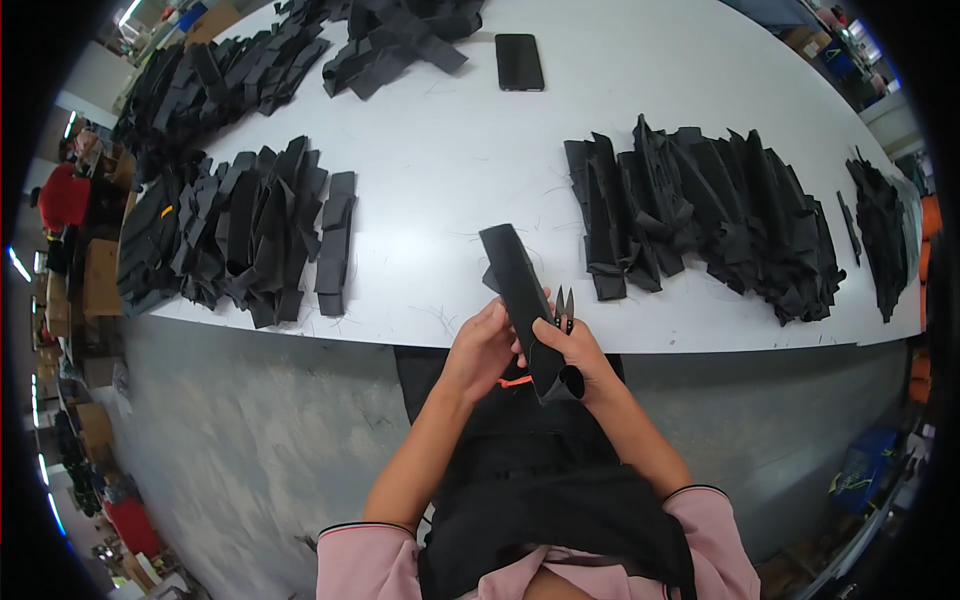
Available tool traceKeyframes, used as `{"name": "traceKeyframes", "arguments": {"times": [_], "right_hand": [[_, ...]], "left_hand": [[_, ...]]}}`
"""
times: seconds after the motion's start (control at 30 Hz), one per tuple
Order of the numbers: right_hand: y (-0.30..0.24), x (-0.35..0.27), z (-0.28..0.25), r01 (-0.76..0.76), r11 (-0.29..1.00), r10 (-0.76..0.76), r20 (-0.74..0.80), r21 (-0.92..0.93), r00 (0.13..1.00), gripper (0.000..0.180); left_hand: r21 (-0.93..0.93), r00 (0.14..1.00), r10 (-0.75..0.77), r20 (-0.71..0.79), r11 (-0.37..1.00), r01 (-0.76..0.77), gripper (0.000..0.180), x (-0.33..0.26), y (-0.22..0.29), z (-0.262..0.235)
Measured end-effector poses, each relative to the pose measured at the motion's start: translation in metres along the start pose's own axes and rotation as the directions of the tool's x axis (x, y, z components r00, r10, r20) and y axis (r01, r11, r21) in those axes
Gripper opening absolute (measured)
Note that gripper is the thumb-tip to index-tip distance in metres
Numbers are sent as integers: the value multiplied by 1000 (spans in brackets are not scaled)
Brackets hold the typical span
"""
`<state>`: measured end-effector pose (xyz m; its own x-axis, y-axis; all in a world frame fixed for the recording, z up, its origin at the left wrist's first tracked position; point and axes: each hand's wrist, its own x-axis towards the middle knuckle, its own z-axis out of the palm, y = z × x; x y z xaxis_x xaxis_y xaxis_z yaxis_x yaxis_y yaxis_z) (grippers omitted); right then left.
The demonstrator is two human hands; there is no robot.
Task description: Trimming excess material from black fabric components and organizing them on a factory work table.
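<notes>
Black apron [560, 490] over a pink shirt [365, 565] faces the white table [430, 200], over whose near edge the right hand [582, 358], scissors [565, 302] projecting from it, pinches a looped black fabric strip [515, 275] under its thumb, the left hand [477, 345] alongside, finger closure undeterminable behind the strip.

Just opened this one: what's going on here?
A person stands at a white table with a black fabric strip in their hands. The right hand grips it, thumb on top, and also holds small scissors, blades pointing away from the body. The left hand is at the strip's left edge; whether it grips is unclear. Dark strips lie in piles to the left and right, and a smartphone lies farther back.
</notes>
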<state>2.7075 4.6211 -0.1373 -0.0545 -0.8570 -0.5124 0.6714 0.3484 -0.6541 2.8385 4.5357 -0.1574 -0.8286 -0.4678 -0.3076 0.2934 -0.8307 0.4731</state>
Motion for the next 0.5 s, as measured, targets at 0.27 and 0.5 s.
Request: {"name": "traceKeyframes", "arguments": {"times": [0.27, 0.5], "right_hand": [[16, 9, 19, -4, 999, 9, -104, 45, 994, 34], [18, -21, -15, 212, 875, -381, -348, -436, 857, 23]], "left_hand": [[-463, 963, 80, 257, 885, 51, 49, 5, -8, -25], [39, 938, 181, -294, 983, -178, 48, 4, 22, -16]]}}
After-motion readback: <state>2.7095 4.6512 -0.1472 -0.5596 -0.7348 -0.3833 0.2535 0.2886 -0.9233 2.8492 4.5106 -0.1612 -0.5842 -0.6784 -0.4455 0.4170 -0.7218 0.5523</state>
